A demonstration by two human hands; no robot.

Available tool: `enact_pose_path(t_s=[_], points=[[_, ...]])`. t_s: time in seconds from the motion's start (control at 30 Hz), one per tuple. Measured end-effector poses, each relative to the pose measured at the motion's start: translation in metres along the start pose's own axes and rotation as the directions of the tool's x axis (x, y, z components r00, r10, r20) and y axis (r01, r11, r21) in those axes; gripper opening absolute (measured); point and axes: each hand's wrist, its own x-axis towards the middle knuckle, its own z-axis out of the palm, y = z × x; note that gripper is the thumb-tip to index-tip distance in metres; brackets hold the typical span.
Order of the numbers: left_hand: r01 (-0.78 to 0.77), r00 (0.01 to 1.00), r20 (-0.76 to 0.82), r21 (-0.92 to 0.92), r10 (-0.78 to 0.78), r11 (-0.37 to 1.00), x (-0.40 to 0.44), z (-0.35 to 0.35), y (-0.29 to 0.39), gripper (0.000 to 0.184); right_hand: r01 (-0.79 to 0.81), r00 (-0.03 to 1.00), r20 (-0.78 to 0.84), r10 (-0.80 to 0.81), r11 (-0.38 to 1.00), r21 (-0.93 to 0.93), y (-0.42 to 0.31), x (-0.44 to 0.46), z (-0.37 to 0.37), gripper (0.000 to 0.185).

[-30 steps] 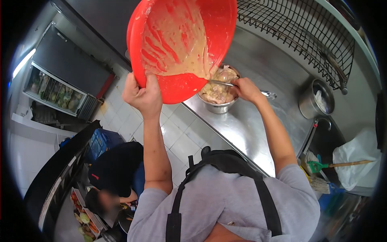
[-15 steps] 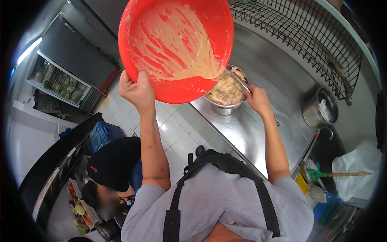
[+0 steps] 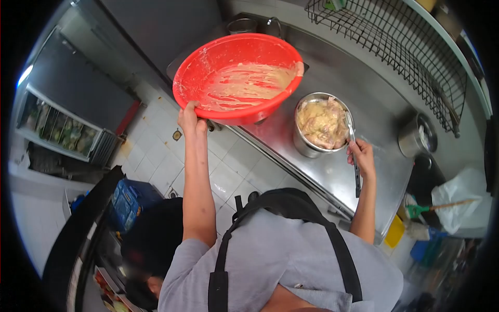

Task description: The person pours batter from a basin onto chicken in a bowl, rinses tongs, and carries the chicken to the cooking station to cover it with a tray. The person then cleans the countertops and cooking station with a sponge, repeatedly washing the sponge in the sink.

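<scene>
My left hand [image 3: 191, 120] is closed on the near left rim of a large red bowl [image 3: 244, 112], tilted slightly, its inside smeared with pale batter. To its right on the steel counter stands a metal pot [image 3: 310, 149] filled with battered pieces that look like raw meat [image 3: 323, 124]. At the pot's right edge, my right hand [image 3: 362, 156] grips a metal utensil with a dark handle [image 3: 357, 179]. The utensil's upper end rests against the meat and the rim.
Steel counter [image 3: 369, 106] beneath; wire rack [image 3: 395, 52] along the wall. Another metal pot [image 3: 410, 138] stands right. A sink tap [image 3: 274, 22] is at the back. A person in black [image 3: 153, 236] bends at lower left, near a blue crate [image 3: 125, 205].
The red bowl has tipped back toward level and moved left and down, away from the pot. The utensil has swung to the pot's right side, its handle now pointing toward me.
</scene>
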Motion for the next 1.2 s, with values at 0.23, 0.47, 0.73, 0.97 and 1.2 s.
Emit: enact_pose_path(t_s=[0.23,0.47,0.73,0.97,1.2], points=[[0.055,0.998,0.027,0.057,-0.057,0.997,0.109,0.025,-0.049,0.028,-0.002,0.992,-0.123,0.029,0.977,0.214,-0.035,-0.023,0.057,0.027],[0.049,0.995,0.077,0.151,-0.061,0.987,0.172,0.071,-0.107,0.026,0.061,0.994,-0.108,-0.008,0.867,0.495,-0.064,0.008,0.094,0.036],[0.086,0.981,0.139,0.33,-0.138,0.94,0.229,0.059,-0.174,0.027,0.1,0.987,-0.158,0.011,0.733,0.673,-0.086,0.039,0.129,0.044],[0.31,0.909,0.124,0.441,-0.399,0.843,0.331,0.012,-0.21,0.03,0.076,0.99,-0.136,0.024,0.728,0.681,-0.13,0.084,0.21,0.044],[0.489,0.72,0.148,0.585,-0.677,0.648,0.472,-0.038,-0.259,0.035,-0.109,0.97,-0.093,0.226,0.739,0.665,-0.127,0.198,0.341,0.045]])
